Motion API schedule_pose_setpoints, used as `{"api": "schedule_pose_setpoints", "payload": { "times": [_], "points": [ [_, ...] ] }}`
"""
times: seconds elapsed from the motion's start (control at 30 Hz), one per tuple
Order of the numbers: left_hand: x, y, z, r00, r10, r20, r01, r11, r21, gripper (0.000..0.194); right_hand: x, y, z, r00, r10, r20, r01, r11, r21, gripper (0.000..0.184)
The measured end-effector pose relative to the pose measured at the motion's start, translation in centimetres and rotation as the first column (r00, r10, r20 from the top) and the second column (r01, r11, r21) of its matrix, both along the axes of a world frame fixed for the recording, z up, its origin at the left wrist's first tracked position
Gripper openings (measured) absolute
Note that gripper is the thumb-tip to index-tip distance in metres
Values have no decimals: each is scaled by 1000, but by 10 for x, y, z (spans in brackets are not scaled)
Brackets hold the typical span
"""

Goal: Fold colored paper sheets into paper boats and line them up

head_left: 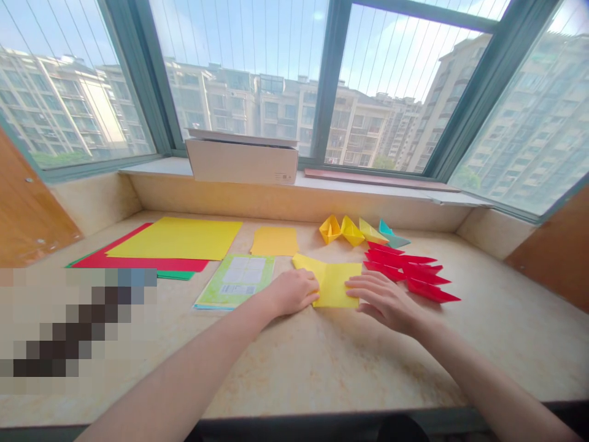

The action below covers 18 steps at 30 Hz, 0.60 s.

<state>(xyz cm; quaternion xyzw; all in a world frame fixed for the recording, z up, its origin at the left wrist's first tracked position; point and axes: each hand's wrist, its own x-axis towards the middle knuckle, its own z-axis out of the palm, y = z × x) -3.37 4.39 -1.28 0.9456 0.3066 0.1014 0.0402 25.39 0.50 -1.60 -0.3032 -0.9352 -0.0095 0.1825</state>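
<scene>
A partly folded sheet of yellow paper lies on the counter in front of me, with a raised flap at its upper left and a crease near its middle. My left hand has its fingers curled together over the paper's left part. Along the right edge, my right hand rests with fingers stretched out and slightly apart, their tips on the sheet. Just beyond that hand are several red folded paper pieces. Behind them stand folded paper boats, among them a yellow one and a teal one.
A light green booklet lies left of the paper, below a light orange sheet. Large yellow, red and green sheets overlap at the left. A white box stands on the window sill. The left foreground is pixelated.
</scene>
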Motion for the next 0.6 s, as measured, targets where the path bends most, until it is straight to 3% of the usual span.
{"api": "schedule_pose_setpoints", "payload": {
  "times": [0.2, 0.37, 0.43, 0.5, 0.6],
  "points": [
    [1, -1, -3, 1000, 9, 11, -9, 999, 32, 26, -8, 20, 4, 992, 86, 87, -92, 994, 65, 30],
    [2, 0, -3, 999, 41, -8, -41, 999, 23, 26, -2, 27, 0, 981, 179, 77, -175, 983, -49, 30],
    [4, 1, -3, 999, 47, -12, -47, 999, 28, 26, -9, 27, -2, 999, 52, 2, -51, 987, -154, 29],
    [5, 1, -2, 999, 51, -2, -51, 998, 25, 26, -20, 28, -2, 982, -183, -46, 162, 943, -290, 32],
    [7, 2, -3, 998, 54, 15, -54, 999, 2, 24, -40, 37, -2, 940, -337, -53, 304, 898, -319, 39]
  ]
}}
